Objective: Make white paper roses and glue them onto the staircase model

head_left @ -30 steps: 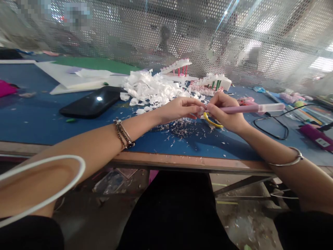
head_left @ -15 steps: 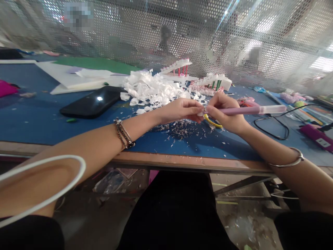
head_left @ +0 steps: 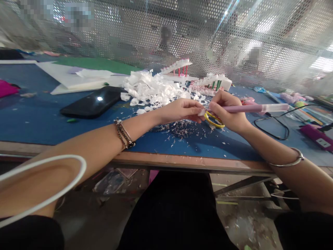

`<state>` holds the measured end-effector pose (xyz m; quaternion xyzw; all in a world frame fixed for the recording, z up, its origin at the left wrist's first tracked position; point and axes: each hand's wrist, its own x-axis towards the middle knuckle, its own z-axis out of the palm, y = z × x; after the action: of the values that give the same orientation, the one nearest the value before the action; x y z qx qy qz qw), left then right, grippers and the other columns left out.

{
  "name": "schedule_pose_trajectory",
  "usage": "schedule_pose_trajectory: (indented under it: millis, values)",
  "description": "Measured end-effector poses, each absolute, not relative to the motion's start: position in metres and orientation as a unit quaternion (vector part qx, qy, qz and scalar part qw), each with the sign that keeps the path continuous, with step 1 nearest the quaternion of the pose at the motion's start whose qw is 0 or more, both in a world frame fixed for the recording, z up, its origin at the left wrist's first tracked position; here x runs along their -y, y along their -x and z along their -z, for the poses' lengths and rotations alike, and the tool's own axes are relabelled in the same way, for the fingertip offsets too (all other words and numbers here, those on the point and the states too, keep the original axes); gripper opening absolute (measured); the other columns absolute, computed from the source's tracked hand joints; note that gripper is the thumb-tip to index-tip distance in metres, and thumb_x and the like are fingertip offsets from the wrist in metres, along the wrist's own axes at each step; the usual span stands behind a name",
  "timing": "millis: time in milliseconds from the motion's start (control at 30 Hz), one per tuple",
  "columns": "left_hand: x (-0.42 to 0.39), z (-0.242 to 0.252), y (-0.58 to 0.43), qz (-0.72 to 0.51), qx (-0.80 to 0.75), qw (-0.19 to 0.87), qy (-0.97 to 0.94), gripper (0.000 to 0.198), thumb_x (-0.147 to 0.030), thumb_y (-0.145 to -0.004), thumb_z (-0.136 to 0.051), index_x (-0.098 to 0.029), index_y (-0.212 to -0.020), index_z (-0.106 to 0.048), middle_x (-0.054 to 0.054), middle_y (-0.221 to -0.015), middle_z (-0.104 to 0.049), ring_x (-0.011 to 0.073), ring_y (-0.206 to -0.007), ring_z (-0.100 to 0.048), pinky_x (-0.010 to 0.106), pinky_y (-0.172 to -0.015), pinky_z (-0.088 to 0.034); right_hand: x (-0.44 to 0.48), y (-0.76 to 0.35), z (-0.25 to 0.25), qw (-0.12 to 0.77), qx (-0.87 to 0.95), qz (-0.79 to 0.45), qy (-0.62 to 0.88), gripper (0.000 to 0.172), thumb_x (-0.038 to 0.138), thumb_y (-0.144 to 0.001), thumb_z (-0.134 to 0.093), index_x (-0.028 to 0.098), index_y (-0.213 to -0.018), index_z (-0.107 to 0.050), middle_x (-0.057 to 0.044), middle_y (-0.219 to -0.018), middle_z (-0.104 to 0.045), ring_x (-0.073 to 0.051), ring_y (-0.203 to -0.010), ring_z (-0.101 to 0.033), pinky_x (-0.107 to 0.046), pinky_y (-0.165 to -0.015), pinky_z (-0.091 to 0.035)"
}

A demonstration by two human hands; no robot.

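Note:
My left hand (head_left: 184, 110) is closed in a pinch on a small whitish piece (head_left: 201, 112) that sticks out past the fingertips. In my right hand (head_left: 229, 113) is a slim mauve pen-like tool (head_left: 247, 108) with a pale translucent rear end. Its tip points left toward the whitish piece and is partly hidden by my fingers. Just under the right fingers, a yellow ring (head_left: 214, 121) lies on the blue tabletop. Behind my left hand rises a heap of curled white scraps (head_left: 153, 86), and fine shavings (head_left: 179, 130) are scattered below it.
A black phone (head_left: 91, 103) with its light on lies at left. White sheets (head_left: 67, 78) and a green sheet (head_left: 96, 64) lie behind it. Small stepped models (head_left: 179, 66) stand before the perforated metal screen (head_left: 135, 38). At right are a black cable (head_left: 283, 133) and a purple object (head_left: 316, 137).
My right hand has drawn slightly right with the mauve tool, opening a small gap to my left fingers. More of the whitish piece and the yellow ring now shows.

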<state>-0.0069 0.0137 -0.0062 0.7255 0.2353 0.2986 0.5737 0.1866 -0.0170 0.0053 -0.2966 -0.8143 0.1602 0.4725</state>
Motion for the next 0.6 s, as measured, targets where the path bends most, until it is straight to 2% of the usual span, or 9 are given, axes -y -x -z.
schedule_pose_trajectory:
  millis: [233, 400, 600]
  values:
    - [-0.0184, 0.0105, 0.0085, -0.304, -0.222, 0.565, -0.734, 0.028, -0.034, -0.075, -0.068, -0.017, -0.097, -0.069, 0.004, -0.089, -0.07, 0.0122, -0.082, -0.066, 0.028, -0.082, -0.051, 0.0173, -0.186, -0.0023, 0.449, 0.825, -0.16, 0.305, 0.021, 0.027, -0.082, -0.06, 0.018, -0.067, -0.048, 0.004, -0.059, -0.049, -0.006, -0.051, -0.039, -0.024, -0.048, -0.031]
    - [-0.0179, 0.0105, 0.0089, -0.295, -0.229, 0.513, -0.773, 0.033, -0.035, -0.073, -0.069, -0.02, -0.102, -0.069, 0.004, -0.09, -0.071, 0.013, -0.083, -0.065, 0.028, -0.082, -0.051, 0.0195, -0.1837, -0.0048, 0.447, 0.836, -0.132, 0.289, 0.019, 0.024, -0.08, -0.061, 0.017, -0.067, -0.048, 0.004, -0.06, -0.05, -0.005, -0.053, -0.041, -0.022, -0.048, -0.03]
    - [-0.0187, 0.0093, 0.0082, -0.301, -0.221, 0.497, -0.783, 0.032, -0.033, -0.075, -0.068, -0.018, -0.103, -0.069, 0.005, -0.09, -0.071, 0.0123, -0.08, -0.065, 0.027, -0.078, -0.052, 0.0218, -0.1838, -0.0083, 0.488, 0.813, -0.119, 0.294, 0.021, 0.02, -0.08, -0.057, 0.018, -0.063, -0.046, 0.005, -0.056, -0.046, -0.005, -0.051, -0.038, -0.022, -0.047, -0.029]
